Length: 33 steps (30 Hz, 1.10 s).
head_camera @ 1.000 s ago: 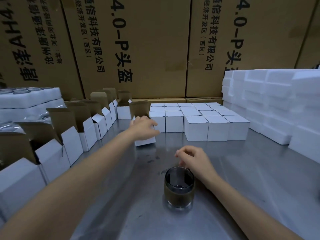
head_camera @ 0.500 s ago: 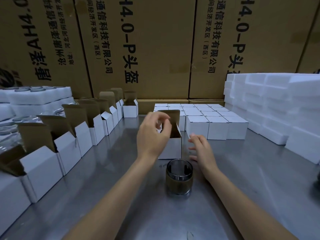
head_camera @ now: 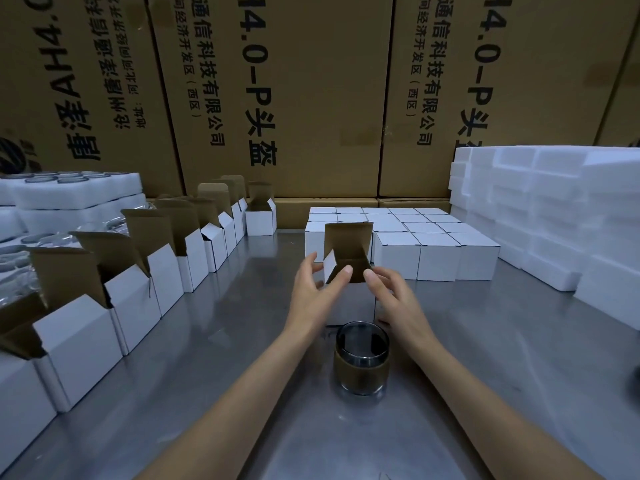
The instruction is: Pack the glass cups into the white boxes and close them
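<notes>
A glass cup with a brown sleeve stands upright on the steel table, near me at the centre. Just behind it stands an open white box with its brown-lined lid flap raised. My left hand pinches the box's left side flap between thumb and fingers. On the right, my right hand touches the box's front rim with straight fingers. Both hands hide most of the box's front wall. Neither hand touches the cup.
A row of open white boxes runs along the left side. Closed white boxes sit in a block behind the hands. White foam blocks are stacked at right, foam trays of cups at far left. Large brown cartons wall the back.
My left hand has brought the open box from the back to just behind the cup. My right hand has moved from the cup up to the box's front.
</notes>
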{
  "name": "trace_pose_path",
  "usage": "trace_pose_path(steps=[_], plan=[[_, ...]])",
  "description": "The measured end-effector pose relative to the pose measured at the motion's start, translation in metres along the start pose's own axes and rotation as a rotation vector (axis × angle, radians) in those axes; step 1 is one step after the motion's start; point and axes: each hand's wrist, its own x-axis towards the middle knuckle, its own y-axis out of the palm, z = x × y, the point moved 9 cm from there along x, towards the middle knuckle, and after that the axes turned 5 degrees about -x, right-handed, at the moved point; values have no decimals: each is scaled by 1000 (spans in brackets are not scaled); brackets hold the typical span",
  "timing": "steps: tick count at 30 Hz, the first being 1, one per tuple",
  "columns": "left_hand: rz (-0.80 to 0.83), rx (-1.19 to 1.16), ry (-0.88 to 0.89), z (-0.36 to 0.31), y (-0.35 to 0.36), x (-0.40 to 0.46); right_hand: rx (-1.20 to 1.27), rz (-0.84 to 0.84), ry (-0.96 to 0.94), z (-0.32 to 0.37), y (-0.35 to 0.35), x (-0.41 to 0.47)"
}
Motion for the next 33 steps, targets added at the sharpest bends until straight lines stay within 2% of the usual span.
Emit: trace_pose_path(steps=[6,10,14,19,23,29,33], plan=[[-64,-6,-10,1,-8,0,-87,-80,-26,2,-7,-2],[-95,-13,-16,2,-15,6,33,-159,60,-7,-11,4],[-145,58,30,1,-27,6,78,-92,153,-7,-7,5],[-111,144,98,-11,-24,1,-129,43,115,3,1,1],[-113,101,102,-11,-28,-3,-273,9,86,7,-2,3],[-49,-12,58,4,-29,6,106,-4,323,-6,-11,3],[7,-54,72,9,-27,8,146,109,396,-1,-11,1]])
